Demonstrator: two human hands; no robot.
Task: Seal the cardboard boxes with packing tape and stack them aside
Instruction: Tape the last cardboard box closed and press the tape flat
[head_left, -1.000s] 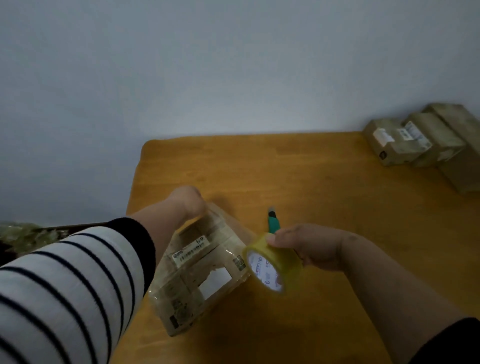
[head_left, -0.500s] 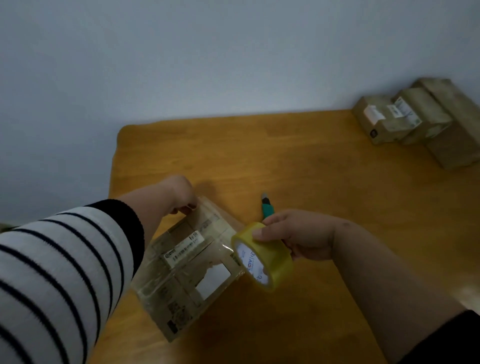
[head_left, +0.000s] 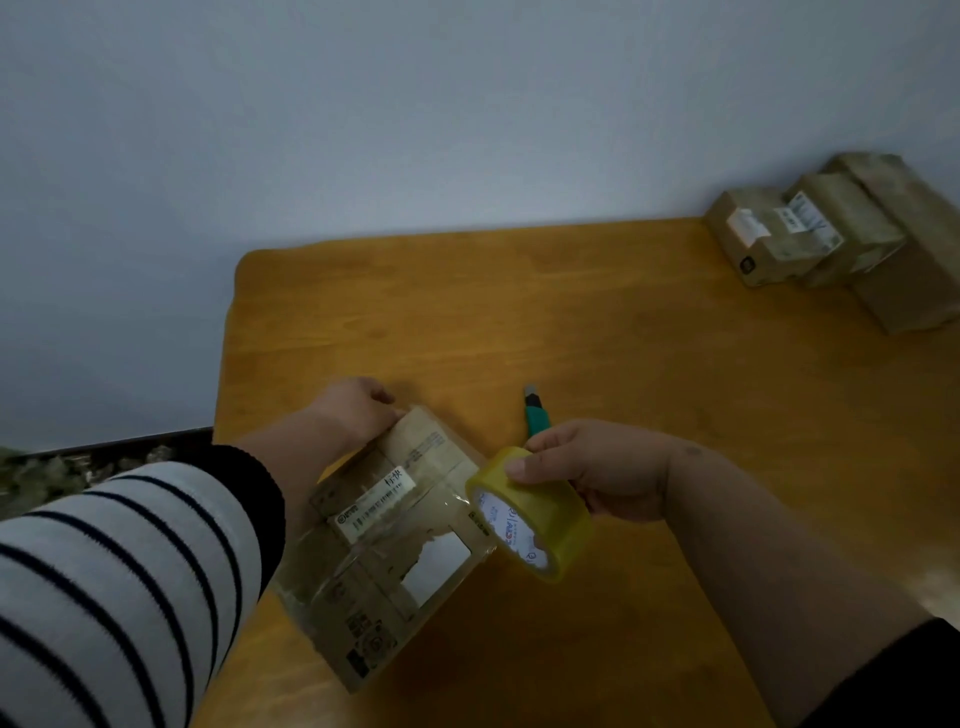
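Tape roll (head_left: 530, 519) sits gripped in the right hand (head_left: 597, 467) at centre frame. Left hand (head_left: 358, 410) grips the cardboard box (head_left: 395, 540) at its far edge.

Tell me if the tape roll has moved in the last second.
No. The tape roll, in the right hand, sits just this side of the green knife as before, at the box edge.

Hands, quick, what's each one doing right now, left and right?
Left hand: grips the far end of the cardboard box on the table.
Right hand: holds the yellow packing tape roll against the box's right side.
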